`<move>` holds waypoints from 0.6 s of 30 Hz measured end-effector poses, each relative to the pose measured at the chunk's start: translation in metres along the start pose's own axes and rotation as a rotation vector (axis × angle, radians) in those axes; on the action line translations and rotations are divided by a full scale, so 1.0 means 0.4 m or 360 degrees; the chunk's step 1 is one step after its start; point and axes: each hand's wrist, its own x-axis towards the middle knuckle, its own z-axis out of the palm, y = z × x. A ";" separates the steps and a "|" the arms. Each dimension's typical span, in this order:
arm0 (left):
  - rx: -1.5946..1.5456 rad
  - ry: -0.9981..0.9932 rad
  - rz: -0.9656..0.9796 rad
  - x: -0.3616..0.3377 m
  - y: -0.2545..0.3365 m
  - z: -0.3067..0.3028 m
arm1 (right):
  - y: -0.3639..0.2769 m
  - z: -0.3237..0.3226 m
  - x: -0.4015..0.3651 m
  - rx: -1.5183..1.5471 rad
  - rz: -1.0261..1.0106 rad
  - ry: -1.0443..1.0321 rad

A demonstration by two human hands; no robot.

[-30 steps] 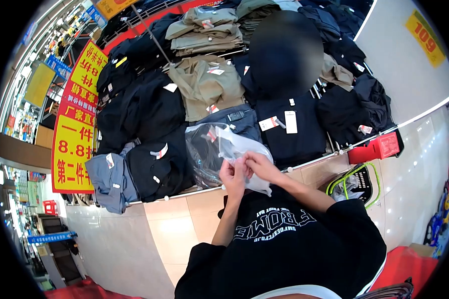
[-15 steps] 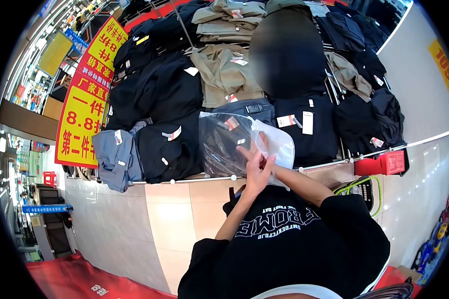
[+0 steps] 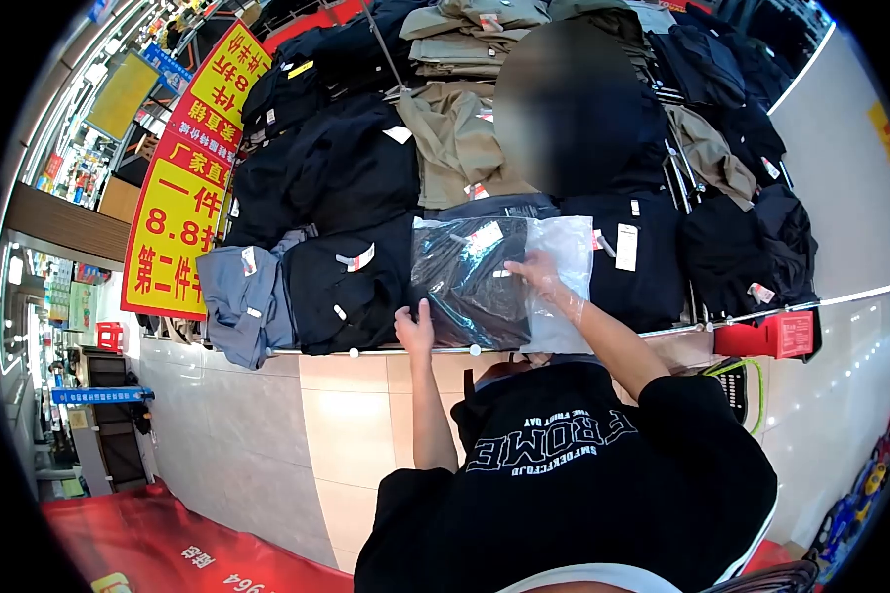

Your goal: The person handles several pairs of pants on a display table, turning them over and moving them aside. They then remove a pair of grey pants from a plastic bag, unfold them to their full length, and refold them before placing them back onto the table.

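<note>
A clear plastic bag [image 3: 562,242] with a folded dark garment [image 3: 465,287] inside lies flat near the front edge of the display rack. My right hand [image 3: 536,272] reaches inside the bag's open right part, the film lying over the wrist, with its fingers on the garment. At the bag's left side, my left hand [image 3: 414,326] is raised with its thumb and fingers apart, holding nothing. Folded black trousers [image 3: 351,296] with a white tag lie left of the bag.
Folded black clothes [image 3: 638,287] with tags lie to the right, and blue-grey ones [image 3: 242,296] at the far left. A red and yellow sign [image 3: 183,208] stands on the left. A red box [image 3: 781,336] hangs at the right front corner.
My left hand has moved left, away from my right hand, and opened. The bag now lies flatter and wider, its right part spread out. The view has shifted slightly.
</note>
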 end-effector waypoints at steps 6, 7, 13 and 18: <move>-0.0308 -0.0422 -0.0382 0.036 -0.087 0.043 | -0.020 0.077 -0.046 -0.0313 -0.0313 0.0494; -0.0189 -0.0317 -0.0370 0.036 -0.112 0.063 | -0.031 0.077 -0.053 -0.0304 -0.0342 0.0513; -0.0084 -0.0278 -0.0374 0.045 -0.089 0.057 | -0.055 0.062 -0.078 0.0003 -0.0320 0.0366; -0.0143 -0.0643 -0.0196 0.074 -0.095 -0.007 | -0.011 0.065 -0.035 0.0126 -0.0082 0.0283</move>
